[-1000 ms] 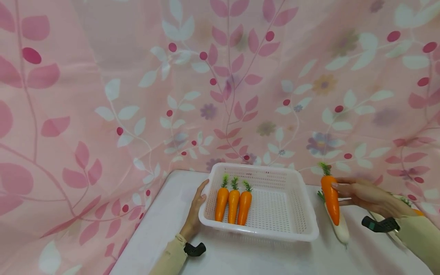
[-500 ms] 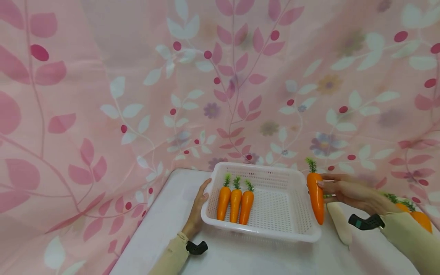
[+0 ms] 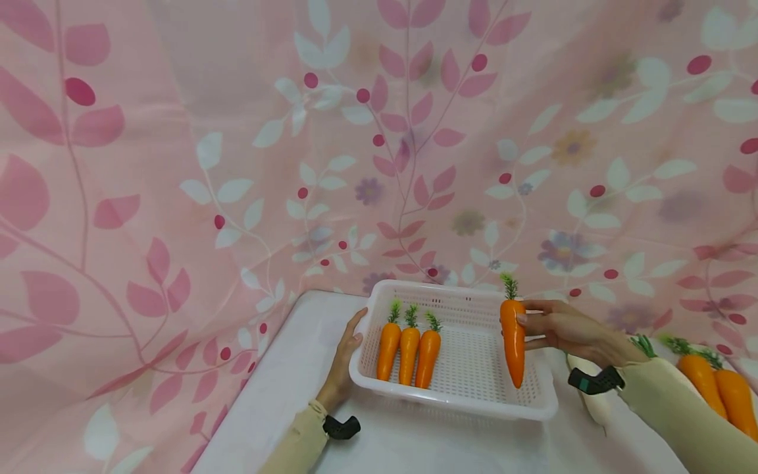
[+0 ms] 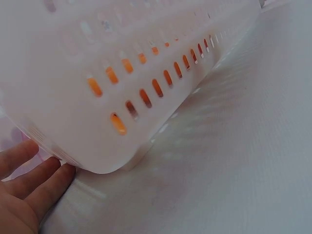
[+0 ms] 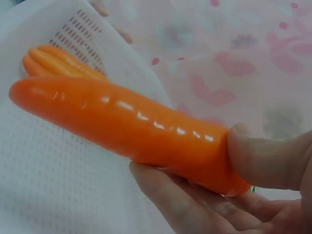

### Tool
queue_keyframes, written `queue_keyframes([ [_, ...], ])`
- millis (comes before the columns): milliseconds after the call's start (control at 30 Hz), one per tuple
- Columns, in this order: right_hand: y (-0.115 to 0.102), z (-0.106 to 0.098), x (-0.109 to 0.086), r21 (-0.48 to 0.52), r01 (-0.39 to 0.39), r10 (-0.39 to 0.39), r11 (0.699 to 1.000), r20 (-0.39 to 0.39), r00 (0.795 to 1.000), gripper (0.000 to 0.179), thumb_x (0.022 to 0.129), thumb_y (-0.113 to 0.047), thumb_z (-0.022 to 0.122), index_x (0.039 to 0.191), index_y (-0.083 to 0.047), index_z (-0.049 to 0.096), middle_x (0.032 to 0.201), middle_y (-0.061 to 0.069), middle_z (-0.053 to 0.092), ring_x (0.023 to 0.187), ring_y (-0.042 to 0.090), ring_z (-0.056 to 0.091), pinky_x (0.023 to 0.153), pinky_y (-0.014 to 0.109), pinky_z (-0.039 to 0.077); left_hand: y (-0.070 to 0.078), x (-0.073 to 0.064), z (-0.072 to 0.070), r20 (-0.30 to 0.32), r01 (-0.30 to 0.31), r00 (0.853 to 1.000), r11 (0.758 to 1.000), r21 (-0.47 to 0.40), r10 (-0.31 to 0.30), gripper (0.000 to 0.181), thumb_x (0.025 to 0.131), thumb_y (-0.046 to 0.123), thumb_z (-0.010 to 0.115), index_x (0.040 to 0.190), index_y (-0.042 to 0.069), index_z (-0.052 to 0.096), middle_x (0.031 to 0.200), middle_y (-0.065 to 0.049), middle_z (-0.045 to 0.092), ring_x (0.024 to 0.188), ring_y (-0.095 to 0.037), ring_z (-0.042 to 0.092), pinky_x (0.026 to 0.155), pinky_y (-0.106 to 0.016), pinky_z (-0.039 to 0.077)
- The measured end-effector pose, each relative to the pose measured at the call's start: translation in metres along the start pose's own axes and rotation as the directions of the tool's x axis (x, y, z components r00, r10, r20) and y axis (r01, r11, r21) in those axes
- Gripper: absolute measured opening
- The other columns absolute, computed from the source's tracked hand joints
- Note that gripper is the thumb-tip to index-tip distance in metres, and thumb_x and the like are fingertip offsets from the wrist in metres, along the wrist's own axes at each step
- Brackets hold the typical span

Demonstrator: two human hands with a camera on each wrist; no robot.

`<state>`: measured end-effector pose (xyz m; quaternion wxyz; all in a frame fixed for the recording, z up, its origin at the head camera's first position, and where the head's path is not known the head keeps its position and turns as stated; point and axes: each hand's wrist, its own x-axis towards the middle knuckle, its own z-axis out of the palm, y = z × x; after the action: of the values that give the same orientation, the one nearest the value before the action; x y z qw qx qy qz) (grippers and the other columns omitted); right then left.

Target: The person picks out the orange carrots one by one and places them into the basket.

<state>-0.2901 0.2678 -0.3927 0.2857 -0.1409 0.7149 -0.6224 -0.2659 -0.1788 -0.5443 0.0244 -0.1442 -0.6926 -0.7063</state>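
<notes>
A white perforated plastic basket [image 3: 453, 403] sits on the white table, with three orange carrots [image 3: 408, 355] lying side by side at its left, leafy ends toward the back. My right hand [image 3: 565, 331] pinches another carrot [image 3: 512, 345] near its leafy top, thumb on one face and fingers behind. This carrot hangs upright over the basket's right part, tip downward. In the right wrist view it is gripped at its thick end [image 5: 161, 139]. My left hand [image 3: 340, 362] rests against the basket's left end, its extended fingers [image 4: 46, 187] at the outer wall.
A white radish [image 3: 597, 405] lies right of the basket, partly hidden by my right wrist. Two more carrots [image 3: 705, 380] lie at the far right, partly behind the right sleeve. A pink floral cloth [image 3: 408, 131] hangs behind the table.
My right hand has carried the carrot leftward from above the radish, across the basket's right rim, to over its inside. The left hand has stayed at the basket's left end.
</notes>
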Motion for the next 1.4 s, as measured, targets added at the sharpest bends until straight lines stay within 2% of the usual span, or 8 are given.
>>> queue_keyframes([
  [133, 0.002, 0.01, 0.01, 0.009, 0.007, -0.007, 1.0, 0.018, 1.0, 0.074, 0.111, -0.017, 0.054, 0.16, 0.016, 0.011, 0.129, 0.007, 0.069, 0.115, 0.025, 0.074, 0.099, 0.049, 0.059, 0.0, -0.001, 0.0, -0.006, -0.006, 1.0, 1.0, -0.001, 0.006, 0.057, 0.111, 0.04, 0.033, 0.167, 0.035, 0.026, 0.174, -0.001, 0.028, 0.148, -0.037, 0.042, 0.117, -0.05, 0.044],
  [367, 0.012, 0.028, 0.03, 0.02, -0.031, 0.031, 0.999, -0.02, 0.999, 0.075, 0.109, -0.018, 0.059, 0.161, 0.014, 0.015, 0.132, 0.013, 0.067, 0.114, 0.027, 0.073, 0.098, 0.051, 0.059, -0.004, -0.002, -0.002, -0.012, -0.01, 1.0, 1.0, 0.014, 0.01, 0.057, 0.111, 0.04, 0.034, 0.168, 0.034, 0.027, 0.174, -0.001, 0.027, 0.149, -0.036, 0.04, 0.118, -0.046, 0.042],
  [567, 0.017, 0.043, 0.045, 0.021, -0.061, 0.062, 0.998, -0.035, 0.997, 0.074, 0.108, -0.017, 0.06, 0.16, 0.014, 0.018, 0.136, 0.019, 0.064, 0.113, 0.027, 0.072, 0.097, 0.051, 0.06, -0.006, -0.002, -0.003, 0.0, -0.005, 1.0, 1.0, 0.008, 0.005, 0.058, 0.112, 0.041, 0.033, 0.169, 0.032, 0.025, 0.175, -0.003, 0.027, 0.149, -0.039, 0.041, 0.118, -0.051, 0.043],
  [700, 0.021, 0.05, 0.055, 0.038, -0.073, 0.075, 0.997, -0.054, 0.996, 0.075, 0.107, -0.015, 0.061, 0.161, 0.014, 0.017, 0.138, 0.021, 0.062, 0.111, 0.026, 0.072, 0.096, 0.051, 0.06, -0.005, -0.002, -0.002, -0.002, -0.01, 1.0, 1.0, 0.002, 0.01, 0.059, 0.112, 0.04, 0.033, 0.169, 0.03, 0.025, 0.175, -0.004, 0.027, 0.149, -0.039, 0.041, 0.118, -0.05, 0.043],
  [833, 0.026, 0.055, 0.064, 0.069, -0.081, 0.085, 0.994, -0.067, 0.994, 0.075, 0.106, -0.013, 0.061, 0.16, 0.015, 0.017, 0.137, 0.023, 0.061, 0.109, 0.024, 0.072, 0.097, 0.052, 0.06, -0.005, -0.002, -0.001, -0.004, -0.008, 1.0, 1.0, 0.0, 0.008, 0.058, 0.111, 0.041, 0.034, 0.168, 0.033, 0.026, 0.174, -0.002, 0.027, 0.148, -0.037, 0.042, 0.116, -0.046, 0.044],
  [967, 0.034, 0.058, 0.069, 0.083, -0.088, 0.092, 0.993, -0.047, 0.995, 0.074, 0.105, -0.011, 0.062, 0.158, 0.017, 0.019, 0.138, 0.025, 0.06, 0.11, 0.025, 0.072, 0.098, 0.053, 0.059, -0.006, -0.003, 0.0, -0.002, -0.002, 1.0, 1.0, -0.004, 0.002, 0.057, 0.11, 0.042, 0.036, 0.167, 0.036, 0.028, 0.174, 0.001, 0.028, 0.148, -0.035, 0.041, 0.116, -0.045, 0.043],
  [1167, 0.037, 0.062, 0.079, 0.077, -0.113, 0.119, 0.991, -0.077, 0.99, 0.069, 0.103, -0.008, 0.064, 0.156, 0.015, 0.026, 0.136, 0.026, 0.061, 0.109, 0.029, 0.072, 0.097, 0.055, 0.059, -0.004, -0.003, 0.001, 0.004, 0.0, 1.0, 1.0, -0.018, 0.0, 0.057, 0.111, 0.042, 0.037, 0.166, 0.037, 0.028, 0.173, 0.003, 0.03, 0.149, -0.034, 0.041, 0.119, -0.05, 0.041],
  [1400, 0.034, 0.063, 0.087, 0.066, -0.136, 0.142, 0.989, -0.094, 0.985, 0.072, 0.103, -0.007, 0.064, 0.158, 0.016, 0.024, 0.136, 0.028, 0.061, 0.108, 0.03, 0.073, 0.096, 0.056, 0.058, 0.0, 0.0, 0.0, 0.0, -0.005, 1.0, 1.0, -0.016, 0.005, 0.056, 0.111, 0.041, 0.035, 0.166, 0.037, 0.027, 0.173, 0.004, 0.03, 0.15, -0.034, 0.041, 0.119, -0.055, 0.04],
])
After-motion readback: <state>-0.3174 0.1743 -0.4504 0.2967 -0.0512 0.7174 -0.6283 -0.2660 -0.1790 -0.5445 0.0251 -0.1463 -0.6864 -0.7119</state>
